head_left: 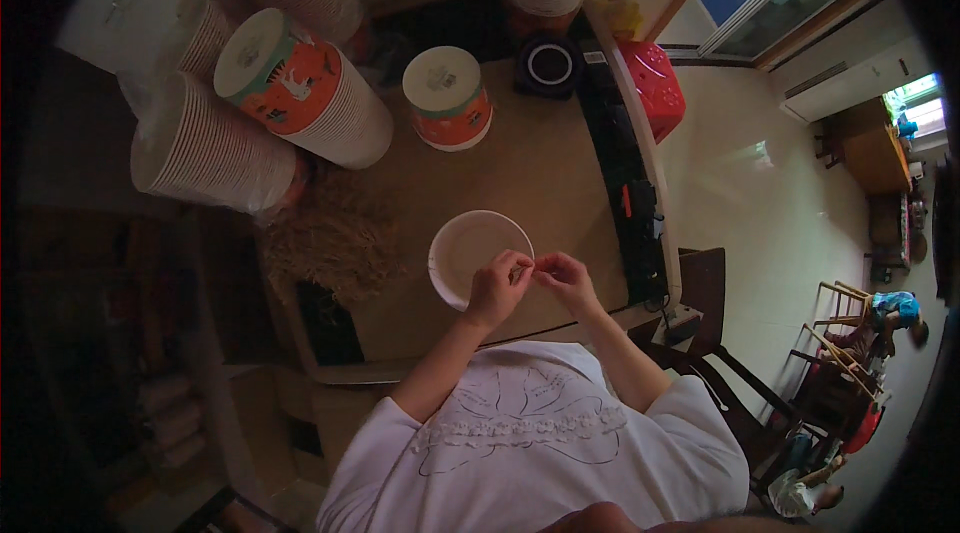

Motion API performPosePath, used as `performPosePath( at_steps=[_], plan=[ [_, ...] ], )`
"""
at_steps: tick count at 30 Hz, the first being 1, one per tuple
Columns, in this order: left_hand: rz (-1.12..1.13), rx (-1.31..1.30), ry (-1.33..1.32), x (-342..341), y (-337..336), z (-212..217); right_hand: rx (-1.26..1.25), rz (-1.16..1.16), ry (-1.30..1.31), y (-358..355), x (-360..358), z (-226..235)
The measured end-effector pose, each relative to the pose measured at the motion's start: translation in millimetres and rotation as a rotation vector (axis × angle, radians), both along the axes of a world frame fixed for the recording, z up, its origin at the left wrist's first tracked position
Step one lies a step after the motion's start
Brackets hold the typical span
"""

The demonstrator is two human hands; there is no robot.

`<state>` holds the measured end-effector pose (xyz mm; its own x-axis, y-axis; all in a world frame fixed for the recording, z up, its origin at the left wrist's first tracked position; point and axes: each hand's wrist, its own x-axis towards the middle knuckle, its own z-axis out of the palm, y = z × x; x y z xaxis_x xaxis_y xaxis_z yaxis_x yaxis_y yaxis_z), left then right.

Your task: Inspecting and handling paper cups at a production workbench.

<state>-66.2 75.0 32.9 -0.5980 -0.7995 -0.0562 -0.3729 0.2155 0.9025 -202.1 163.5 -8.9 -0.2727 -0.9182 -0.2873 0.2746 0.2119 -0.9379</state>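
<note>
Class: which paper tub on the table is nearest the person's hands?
The open white tub, partly behind the left hand; the lone orange tub and the stacks stand farther back.

Dim room, left side near black. Pale glossy floor (765, 223) on right, catching light. Bright window (922, 108) far right, wood furniture (872, 159) near it. Glass door (800, 1) upper right. Red stool (652, 88) beside table (550, 173), dark chair (705, 295) at its lower-right corner.
</note>
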Motion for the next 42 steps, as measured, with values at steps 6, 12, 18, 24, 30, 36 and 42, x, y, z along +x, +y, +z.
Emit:
performPosePath(
  at_steps=[6,12,18,24,30,36,42],
  plan=[
    [0.018,0.074,0.056,-1,-3,0,-0.025,-0.073,0.301,-5,9,5],
    [0.029,0.085,0.076,-1,-4,4,-0.112,-0.113,0.604,-11,12,21],
    [0.046,0.078,0.084,-2,-4,6,-0.083,-0.122,0.644,-12,12,22],
    [0.039,0.076,0.127,-4,-4,3,-0.074,-0.124,0.596,-11,12,19],
    [0.047,0.160,0.150,-1,-4,-3,-0.062,-0.140,0.405,-11,13,19],
    [-0.023,-0.079,0.050,-3,0,-19,-0.075,-0.104,0.301,-10,11,19],
    [0.052,0.026,0.124,-5,-1,-13,-0.032,-0.124,0.209,-10,10,13]
  ],
)
